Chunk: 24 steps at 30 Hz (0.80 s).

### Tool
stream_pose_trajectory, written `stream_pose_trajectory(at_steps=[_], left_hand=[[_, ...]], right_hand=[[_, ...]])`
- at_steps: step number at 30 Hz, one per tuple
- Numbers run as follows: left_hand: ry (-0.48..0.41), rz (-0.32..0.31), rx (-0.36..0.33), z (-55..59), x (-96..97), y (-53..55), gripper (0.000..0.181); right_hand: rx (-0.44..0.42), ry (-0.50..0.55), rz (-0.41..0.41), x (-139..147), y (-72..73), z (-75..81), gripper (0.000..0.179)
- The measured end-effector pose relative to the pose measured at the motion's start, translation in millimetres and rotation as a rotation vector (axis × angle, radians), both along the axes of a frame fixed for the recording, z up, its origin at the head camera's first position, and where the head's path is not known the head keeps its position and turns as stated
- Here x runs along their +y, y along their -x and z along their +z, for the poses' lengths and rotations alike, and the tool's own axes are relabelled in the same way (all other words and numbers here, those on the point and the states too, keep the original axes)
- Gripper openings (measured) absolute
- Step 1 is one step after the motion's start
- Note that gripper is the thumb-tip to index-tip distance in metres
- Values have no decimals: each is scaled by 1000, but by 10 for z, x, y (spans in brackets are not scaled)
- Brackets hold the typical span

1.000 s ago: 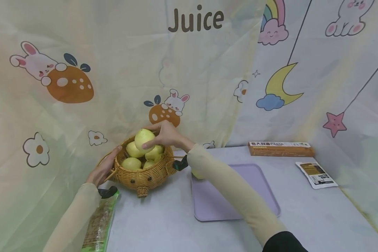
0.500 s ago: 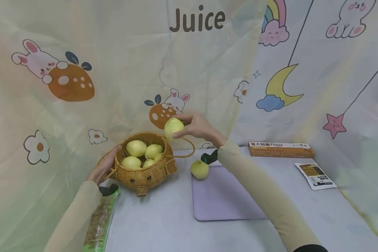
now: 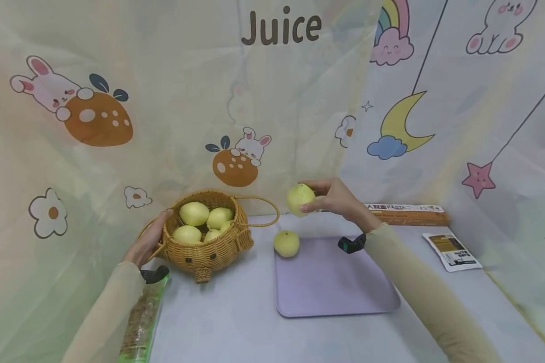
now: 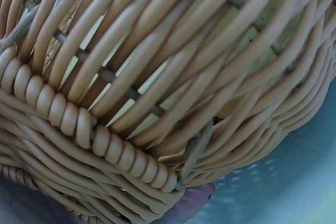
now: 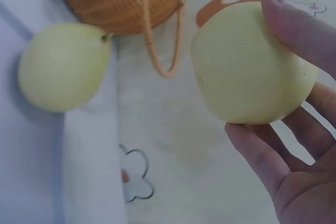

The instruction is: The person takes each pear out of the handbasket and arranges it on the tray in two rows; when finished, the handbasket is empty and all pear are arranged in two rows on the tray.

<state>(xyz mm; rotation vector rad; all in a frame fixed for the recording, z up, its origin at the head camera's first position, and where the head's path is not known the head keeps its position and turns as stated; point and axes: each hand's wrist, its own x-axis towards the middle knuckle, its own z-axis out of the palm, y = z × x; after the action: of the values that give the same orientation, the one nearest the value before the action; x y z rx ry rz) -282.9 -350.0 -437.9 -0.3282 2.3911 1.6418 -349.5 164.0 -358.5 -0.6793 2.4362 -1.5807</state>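
My right hand [image 3: 335, 199] pinches a pale yellow-green pear [image 3: 301, 199] between thumb and fingers, above the back left part of the lilac tray [image 3: 331, 282]. In the right wrist view the thumb lies on one side of this pear [image 5: 247, 66] and the fingertips on the other. A second pear [image 3: 286, 244] sits on the tray's back left corner, stem up. My left hand [image 3: 149, 240] holds the left side of a wicker basket [image 3: 224, 254] with an animal face and several pears inside. From the left wrist, the basket weave [image 4: 157, 77] hides most of that hand.
A brown pasta box [image 3: 409, 217] lies at the back right, behind my right wrist. In front of it is a white pouch [image 3: 452, 252]. A green-edged packet [image 3: 141, 322] lies under my left forearm. The basket's loop handle [image 3: 272, 204] sticks out towards the tray.
My right hand has lifted the pear out of the basket and carried it rightward, to above the tray. The left hand stays at the basket.
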Motion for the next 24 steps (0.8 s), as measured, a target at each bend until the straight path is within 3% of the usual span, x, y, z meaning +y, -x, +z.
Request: stream_pose_trajectory(at_steps=[14,19,24], left_hand=[[-4,-1,-12,10,-2,7,104],[-16,-3,1,24,-28,30,102],[-30,11,-35,15,-24,30,102]], right_hand=[[-56,-135,-88,273,-89,-640,80],[-25,-125,-81,322,-57,-832,80],[-43,-90,-89,340,-77,-958,78]])
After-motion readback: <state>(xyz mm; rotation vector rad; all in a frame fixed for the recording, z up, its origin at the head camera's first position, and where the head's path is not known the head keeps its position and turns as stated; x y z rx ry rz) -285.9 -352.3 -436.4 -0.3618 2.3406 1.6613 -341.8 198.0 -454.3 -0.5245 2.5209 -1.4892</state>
